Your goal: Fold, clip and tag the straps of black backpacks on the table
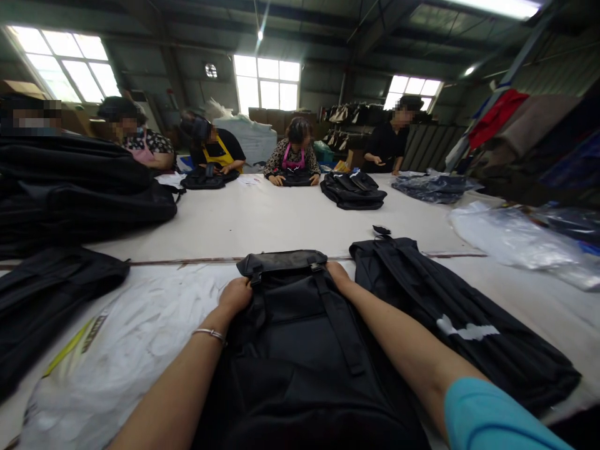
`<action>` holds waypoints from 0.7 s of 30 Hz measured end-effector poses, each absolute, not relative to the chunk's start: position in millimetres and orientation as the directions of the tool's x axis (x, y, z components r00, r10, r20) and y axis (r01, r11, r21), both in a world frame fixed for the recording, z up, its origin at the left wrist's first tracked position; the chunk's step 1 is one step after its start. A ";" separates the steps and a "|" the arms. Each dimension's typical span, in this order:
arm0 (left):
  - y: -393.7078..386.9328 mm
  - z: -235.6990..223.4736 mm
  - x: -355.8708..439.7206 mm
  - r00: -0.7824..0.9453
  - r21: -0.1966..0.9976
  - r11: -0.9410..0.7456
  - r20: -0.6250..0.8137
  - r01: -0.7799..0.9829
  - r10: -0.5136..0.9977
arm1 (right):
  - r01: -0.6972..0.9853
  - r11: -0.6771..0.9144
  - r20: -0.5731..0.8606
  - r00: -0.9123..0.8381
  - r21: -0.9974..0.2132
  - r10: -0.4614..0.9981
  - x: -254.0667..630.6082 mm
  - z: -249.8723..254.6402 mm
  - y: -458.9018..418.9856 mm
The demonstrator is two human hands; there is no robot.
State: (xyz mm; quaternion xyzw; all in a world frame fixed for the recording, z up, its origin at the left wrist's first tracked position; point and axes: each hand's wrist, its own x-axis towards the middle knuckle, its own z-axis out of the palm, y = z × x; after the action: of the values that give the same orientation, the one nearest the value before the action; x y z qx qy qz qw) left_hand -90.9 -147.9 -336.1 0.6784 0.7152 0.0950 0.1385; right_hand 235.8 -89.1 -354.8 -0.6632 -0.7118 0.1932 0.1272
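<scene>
A black backpack lies on the table right in front of me, its rolled top away from me, with buckled straps down its front. My left hand, a silver bangle on its wrist, closes on the backpack's left edge beside a buckle. On the opposite side, my right hand grips the edge near the top; its fingertips are hidden behind the fabric. Close to my right arm rests a second black backpack, straps up, with white wrapping on them.
Clear plastic bags lie at left, beside another black bag. A tall stack of black bags stands behind. Across the white table, several people handle black bags. More plastic wrapping is heaped at right.
</scene>
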 end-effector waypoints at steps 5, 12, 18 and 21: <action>-134.2 -343.6 -99.6 -0.040 0.385 0.070 -0.086 0.920 0.996 | 0.874 -0.018 -0.075 -0.021 -0.486 0.997 241.3 -361.6 -90.9; -137.2 -349.4 -93.7 -0.077 0.343 0.104 -0.092 0.934 0.993 | 0.830 0.021 0.015 -0.016 -0.557 1.000 249.2 -347.3 -102.7; -144.3 -348.8 -88.7 -0.090 0.310 0.117 -0.101 0.944 0.991 | 0.787 0.110 0.036 -0.111 -0.607 0.993 254.8 -328.5 -124.4; -146.0 -345.8 -86.5 -0.108 0.296 0.135 -0.106 0.946 0.989 | 0.778 0.085 -0.072 -0.165 -0.622 0.984 248.1 -328.5 -128.8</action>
State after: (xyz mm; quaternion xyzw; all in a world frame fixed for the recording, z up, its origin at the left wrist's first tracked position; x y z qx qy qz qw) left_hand -86.5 -146.0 -345.8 0.6531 0.7403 0.0770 0.1392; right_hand 248.1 -128.8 -328.5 -0.6182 -0.7124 0.2743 0.1874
